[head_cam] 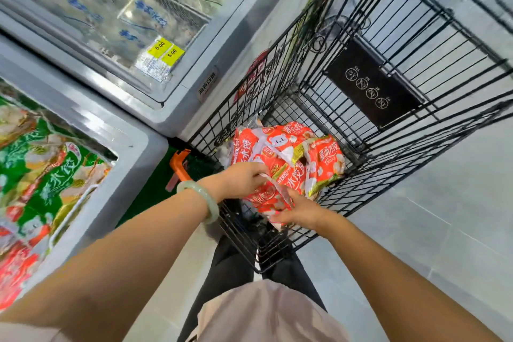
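The left fingers were curled down over the top edge of the red dumpling bag. The right fingers were pinched on its clear crinkly seam from the lower side, so both sets were clamped on the same pack. It was a bit blurry, so I couldn't tell how much plastic each one really had. The bag sat low inside the black wire cart, at the near end and touching the pile of other red bags.

Further out, the left hand had a pale green bangle on the wrist, just above the cart's near rim. The right hand came in from the other side. The chest freezers ran along the left, one with yellow price tags on the glass and the nearer one open and full of green bags.

Here's what I'd worry about:

- **Torn seam:** that seam looked thin, and pulling the two grips apart could tear it and dump dumplings through the wire floor.
- **Slipping:** frozen packs are slick, so a loose pinch could let the bag slide and knock the stack sideways.
- **Snagged bangle:** it was close enough to the rim to catch on the wire when the arm came out.
- **Punctured bag:** a corner pushed into the mesh could get poked through.
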`<state>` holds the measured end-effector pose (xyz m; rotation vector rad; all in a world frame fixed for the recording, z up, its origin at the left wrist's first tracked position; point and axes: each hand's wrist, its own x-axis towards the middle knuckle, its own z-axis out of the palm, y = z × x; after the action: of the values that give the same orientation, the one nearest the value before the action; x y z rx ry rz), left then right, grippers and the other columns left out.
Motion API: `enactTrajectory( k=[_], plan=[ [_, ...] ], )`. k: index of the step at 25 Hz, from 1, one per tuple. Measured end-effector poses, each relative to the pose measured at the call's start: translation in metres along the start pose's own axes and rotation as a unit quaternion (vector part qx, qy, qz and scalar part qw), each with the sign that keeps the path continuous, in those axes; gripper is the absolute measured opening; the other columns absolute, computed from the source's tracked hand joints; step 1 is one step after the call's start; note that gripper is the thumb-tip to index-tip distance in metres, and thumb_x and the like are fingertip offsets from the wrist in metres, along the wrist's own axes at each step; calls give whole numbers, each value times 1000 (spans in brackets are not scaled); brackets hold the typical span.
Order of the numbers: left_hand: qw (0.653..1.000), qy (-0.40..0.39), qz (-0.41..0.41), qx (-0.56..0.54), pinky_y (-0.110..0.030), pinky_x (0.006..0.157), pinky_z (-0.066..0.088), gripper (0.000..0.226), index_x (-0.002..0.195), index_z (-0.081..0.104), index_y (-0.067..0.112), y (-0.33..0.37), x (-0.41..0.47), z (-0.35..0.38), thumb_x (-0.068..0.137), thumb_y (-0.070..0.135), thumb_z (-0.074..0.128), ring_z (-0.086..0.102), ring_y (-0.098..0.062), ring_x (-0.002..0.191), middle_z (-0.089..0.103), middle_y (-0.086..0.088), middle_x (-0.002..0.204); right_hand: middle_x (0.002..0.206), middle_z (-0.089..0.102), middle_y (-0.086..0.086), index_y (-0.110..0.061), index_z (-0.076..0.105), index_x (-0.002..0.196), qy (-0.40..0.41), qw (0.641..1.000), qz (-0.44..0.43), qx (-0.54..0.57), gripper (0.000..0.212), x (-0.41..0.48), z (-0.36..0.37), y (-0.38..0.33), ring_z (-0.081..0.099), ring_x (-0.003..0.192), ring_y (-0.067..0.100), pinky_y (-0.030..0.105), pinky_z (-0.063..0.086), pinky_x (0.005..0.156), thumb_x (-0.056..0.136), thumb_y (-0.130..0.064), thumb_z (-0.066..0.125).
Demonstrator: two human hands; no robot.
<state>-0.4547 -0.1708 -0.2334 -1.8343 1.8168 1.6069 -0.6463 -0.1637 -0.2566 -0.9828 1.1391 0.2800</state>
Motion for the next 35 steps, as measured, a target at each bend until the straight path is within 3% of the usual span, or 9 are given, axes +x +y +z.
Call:
enactTrajectory(
  k=[3, 7, 12, 15, 17, 22, 28, 32, 35],
  plan=[
    [997, 63, 2, -35, -22, 85, 41, 29, 122, 57, 9, 29, -21, -12, 98, 16, 43, 57, -22, 105, 61, -8, 119, 140, 46, -6, -32, 30, 146, 119, 987, -58, -91, 74, -15, -13, -7, 51, 125, 20, 39, 42, 106, 83, -37, 69],
    [979, 160, -28, -122, -11, 51, 37, 21, 106, 60, 6, 45, -47, -8, 98, 20, 46, 50, -8, 67, 55, 0, 85, 106, 67, 5, -30, 51, 129, 171, 957, -75, -220, 34, -32, -27, -33, 62, 76, 22, 31, 50, 66, 97, -27, 39],
    [900, 307, -82, -300, -26, 82, 45, 32, 121, 55, 11, 39, -89, -9, 96, 30, 49, 59, -17, 97, 61, -2, 110, 94, 70, 6, -22, 63, 96, 148, 954, -122, -229, 25, -47, -15, -52, 65, 87, 26, 40, 55, 82, 94, -24, 38],
    [820, 349, -141, -430, -24, 70, 41, 17, 104, 53, 16, 16, -112, -7, 98, 30, 47, 53, -16, 86, 56, -3, 102, 104, 69, 17, -17, 63, 93, 126, 978, -138, -92, 24, -81, 13, -77, 61, 92, 25, 44, 54, 85, 99, -17, 40],
    [775, 320, -163, -521, -27, 79, 46, 22, 98, 56, 13, -7, -130, -4, 99, 30, 43, 58, -21, 89, 57, -17, 111, 106, 70, 19, -9, 65, 102, 101, 982, -152, -37, 24, -101, 31, -94, 66, 92, 29, 54, 52, 90, 99, -18, 43],
    [755, 274, -182, -568, -41, 109, 33, 41, 90, 54, 13, -52, -195, 16, 98, 47, 33, 52, -26, 107, 58, -14, 117, 69, 74, 3, -11, 63, 92, 41, 984, -165, 49, 21, -135, 95, -137, 70, 58, 17, 28, 57, 62, 98, -21, 46],
    [609, 212, -43, -763, -43, 92, 50, 88, 116, 64, 4, -131, -309, 45, 76, 79, 41, 60, -32, 114, 66, -16, 120, 71, 75, 6, -8, 67, 87, -56, 980, -162, 99, 27, -146, 231, -162, 71, 62, 19, 29, 56, 63, 96, -24, 48],
    [544, 295, -17, -786, -40, 81, 57, 62, 84, 76, 5, -198, -404, 75, 77, 64, 59, 72, -29, 81, 75, -16, 91, 81, 75, 8, -7, 68, 97, -109, 974, -163, 109, 26, -133, 328, -167, 72, 72, 23, 35, 52, 81, 94, -24, 49],
    [508, 343, 5, -790, -39, 72, 59, 41, 100, 71, 8, -236, -465, 103, 79, 43, 66, 74, -27, 75, 76, -13, 90, 103, 73, 12, -8, 65, 112, -114, 976, -158, 95, 29, -117, 383, -163, 69, 93, 29, 41, 51, 87, 94, -25, 49]
  ],
)
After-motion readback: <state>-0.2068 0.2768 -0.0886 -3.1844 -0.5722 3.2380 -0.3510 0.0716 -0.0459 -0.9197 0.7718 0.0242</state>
